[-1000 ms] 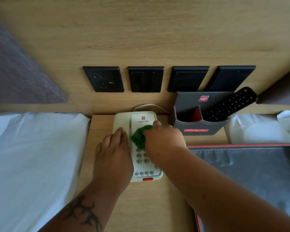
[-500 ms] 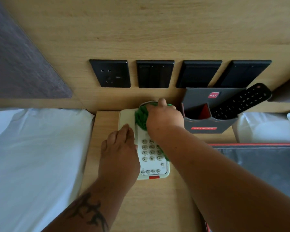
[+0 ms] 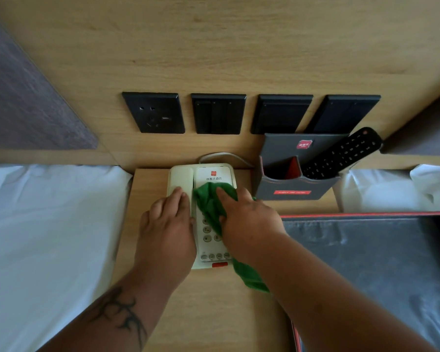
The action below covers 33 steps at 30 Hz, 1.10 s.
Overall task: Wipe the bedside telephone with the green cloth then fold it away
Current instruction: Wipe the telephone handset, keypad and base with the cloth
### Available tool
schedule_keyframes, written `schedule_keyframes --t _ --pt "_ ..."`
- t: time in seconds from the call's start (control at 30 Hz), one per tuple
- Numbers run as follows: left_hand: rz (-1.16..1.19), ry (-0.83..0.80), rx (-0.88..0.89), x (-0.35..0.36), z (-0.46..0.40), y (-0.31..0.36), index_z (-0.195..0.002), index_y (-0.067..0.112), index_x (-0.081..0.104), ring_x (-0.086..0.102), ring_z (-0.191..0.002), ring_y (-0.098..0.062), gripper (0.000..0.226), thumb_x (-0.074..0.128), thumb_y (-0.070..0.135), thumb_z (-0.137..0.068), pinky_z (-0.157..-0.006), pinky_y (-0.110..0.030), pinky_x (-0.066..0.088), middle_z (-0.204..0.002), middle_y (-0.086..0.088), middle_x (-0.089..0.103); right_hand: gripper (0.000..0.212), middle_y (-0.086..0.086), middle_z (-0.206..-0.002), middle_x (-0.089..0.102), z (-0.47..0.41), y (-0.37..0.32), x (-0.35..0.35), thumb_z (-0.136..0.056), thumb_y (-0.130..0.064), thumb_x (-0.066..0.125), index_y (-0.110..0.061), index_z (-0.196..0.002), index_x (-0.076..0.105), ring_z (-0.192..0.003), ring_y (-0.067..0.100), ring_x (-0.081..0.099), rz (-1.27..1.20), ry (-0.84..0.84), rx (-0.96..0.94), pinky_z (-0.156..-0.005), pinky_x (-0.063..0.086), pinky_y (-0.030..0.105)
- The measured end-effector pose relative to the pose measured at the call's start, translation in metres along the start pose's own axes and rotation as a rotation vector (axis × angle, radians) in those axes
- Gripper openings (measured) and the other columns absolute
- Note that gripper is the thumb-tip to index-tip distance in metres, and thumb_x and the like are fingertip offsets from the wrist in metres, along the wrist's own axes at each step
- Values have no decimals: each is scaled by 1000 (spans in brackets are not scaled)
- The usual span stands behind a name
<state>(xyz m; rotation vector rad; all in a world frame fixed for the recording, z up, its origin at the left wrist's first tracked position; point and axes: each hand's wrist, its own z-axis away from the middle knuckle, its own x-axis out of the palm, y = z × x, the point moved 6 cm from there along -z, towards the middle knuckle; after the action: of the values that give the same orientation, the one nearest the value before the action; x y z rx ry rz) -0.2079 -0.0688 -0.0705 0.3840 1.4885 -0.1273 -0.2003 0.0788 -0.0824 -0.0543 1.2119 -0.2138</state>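
A cream telephone (image 3: pixel 214 174) sits on the wooden bedside table (image 3: pixel 214 313), its cord curling behind it. My left hand (image 3: pixel 168 229) lies flat over the handset on the phone's left side, holding it down. My right hand (image 3: pixel 249 219) presses the bunched green cloth (image 3: pixel 208 199) onto the upper keypad. A loose end of the cloth trails off the phone's lower right corner under my right forearm. Some keys and the red strip at the phone's near edge show between my hands.
A grey holder (image 3: pixel 295 184) with a black remote (image 3: pixel 341 153) stands right of the phone. A dark tray with a red rim (image 3: pixel 366 215) lies at the right. White bedding (image 3: pixel 48 237) borders the table on the left. Black socket and switch plates (image 3: pixel 154 113) line the wall panel.
My right hand has pulled the cloth back from the phone's top edge down to the upper keypad. My left hand has stayed on the handset.
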Motion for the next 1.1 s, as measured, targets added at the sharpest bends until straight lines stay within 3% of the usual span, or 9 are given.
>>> schedule_keyframes --t 0.23,0.37,0.47,0.6,0.67,0.77,0.93,1.1 --pt "-10 -14 -16 5 -3 -3 -140 3 54 51 -124 -36 52 55 19 -91 -96 -53 47 -148 -14 55 62 6 -121 45 44 14 11 -94 -38 46 -40 -147 16 -89 27 59 -103 -135 7 -65 54 38" --pt "15 -19 -11 5 -2 -4 -143 4 51 48 -126 -36 58 50 21 -87 -98 -53 45 -151 -13 52 54 2 -117 49 53 21 -9 -93 -36 42 -44 -142 22 -87 26 60 -209 6 101 -66 57 42" --pt "46 -20 10 4 0 -4 -143 2 50 48 -123 -38 66 47 25 -81 -97 -53 45 -150 -16 52 59 5 -120 47 23 13 -32 -91 -34 46 -41 -144 21 -86 29 59 -151 168 137 -58 50 40" --pt "54 29 13 3 1 -3 -138 -1 54 51 -119 -42 63 40 22 -81 -94 -55 46 -145 -19 56 70 11 -126 41 -18 -18 -27 -89 -44 56 -33 -149 21 -99 32 51 0 54 78 -57 38 40" --pt "73 23 2 2 1 -3 -139 1 54 49 -122 -40 66 34 25 -81 -96 -55 44 -147 -16 55 72 10 -117 41 -18 -19 -21 -85 -34 62 -33 -147 27 -85 29 46 17 7 55 -50 34 36" --pt "50 13 11 3 1 -3 -139 2 53 50 -124 -40 64 43 24 -80 -97 -56 45 -148 -16 54 70 9 -102 39 0 -11 -15 -79 -30 67 -34 -141 33 -71 24 39 38 33 19 -42 25 32" --pt "-8 -21 -8 6 -3 -3 -139 1 54 50 -123 -39 58 59 12 -83 -96 -55 45 -148 -15 55 71 11 -118 41 60 -15 22 -84 -26 57 -38 -144 21 -87 28 48 -6 23 -62 -53 35 33" --pt "3 8 1 7 -5 -6 -139 2 54 46 -121 -34 55 64 12 -86 -97 -51 43 -148 -12 54 69 3 -114 42 101 -6 39 -82 -23 50 -39 -143 21 -87 26 52 -109 -55 -63 -61 47 32"
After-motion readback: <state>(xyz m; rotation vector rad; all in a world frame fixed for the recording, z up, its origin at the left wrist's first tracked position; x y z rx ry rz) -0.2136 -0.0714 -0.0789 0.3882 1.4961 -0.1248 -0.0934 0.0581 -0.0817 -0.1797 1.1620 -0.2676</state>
